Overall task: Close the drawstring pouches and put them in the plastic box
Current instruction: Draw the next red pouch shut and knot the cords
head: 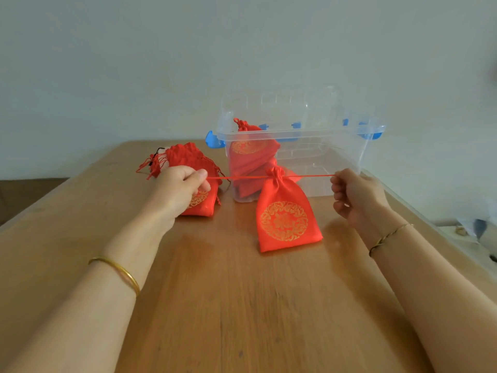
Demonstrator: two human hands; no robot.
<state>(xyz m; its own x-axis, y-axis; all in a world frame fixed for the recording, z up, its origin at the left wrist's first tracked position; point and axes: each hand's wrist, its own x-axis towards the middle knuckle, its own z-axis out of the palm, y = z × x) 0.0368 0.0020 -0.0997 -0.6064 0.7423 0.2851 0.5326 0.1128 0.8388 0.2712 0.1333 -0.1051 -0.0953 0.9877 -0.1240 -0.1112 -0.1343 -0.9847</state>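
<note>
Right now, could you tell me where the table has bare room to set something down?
The table is bare on the near side of the held pouch and left of the left hand. Crowded around the pouch pile and plastic box.

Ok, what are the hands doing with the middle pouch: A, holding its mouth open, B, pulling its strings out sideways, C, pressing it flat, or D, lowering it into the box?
B: the left hand and right hand each pinch a drawstring stretched taut sideways from the gathered neck of the red pouch, in front of the plastic box.
</note>
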